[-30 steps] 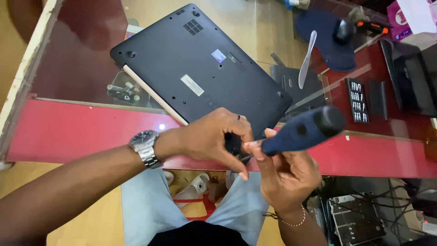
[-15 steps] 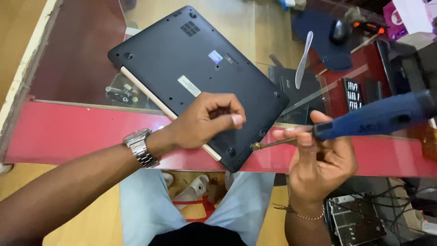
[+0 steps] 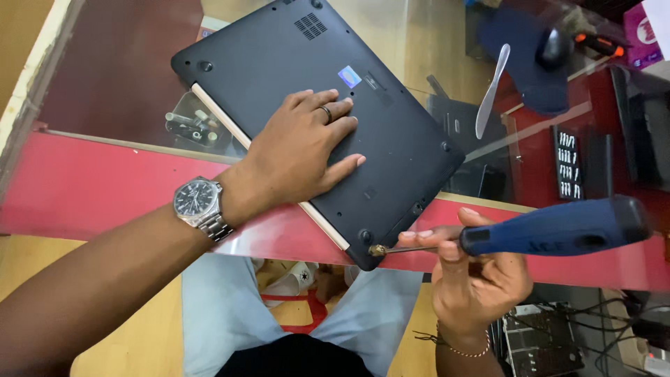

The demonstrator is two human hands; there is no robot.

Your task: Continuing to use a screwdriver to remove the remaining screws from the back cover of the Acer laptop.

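Observation:
A dark laptop (image 3: 279,63) lies upside down and askew on a glass counter. My left hand (image 3: 300,150), with a ring and a wristwatch (image 3: 199,202), lies flat with spread fingers on the laptop's base. My right hand (image 3: 478,272) grips a screwdriver (image 3: 558,229) with a blue and black handle, held level. Its thin shaft points left, and the tip (image 3: 378,250) meets the laptop's near corner, at the counter's red front edge (image 3: 105,195).
A white plastic pry tool (image 3: 490,91), a dark mouse (image 3: 555,47) on a dark pad and a small bit holder (image 3: 569,162) lie at the right of the counter. Small parts (image 3: 190,122) show under the glass at left. Cables and boxes lie on the floor at lower right.
My left hand has gone from pinching near the laptop's corner to lying flat on its base. The screwdriver has swung level, and its tip now touches the near corner.

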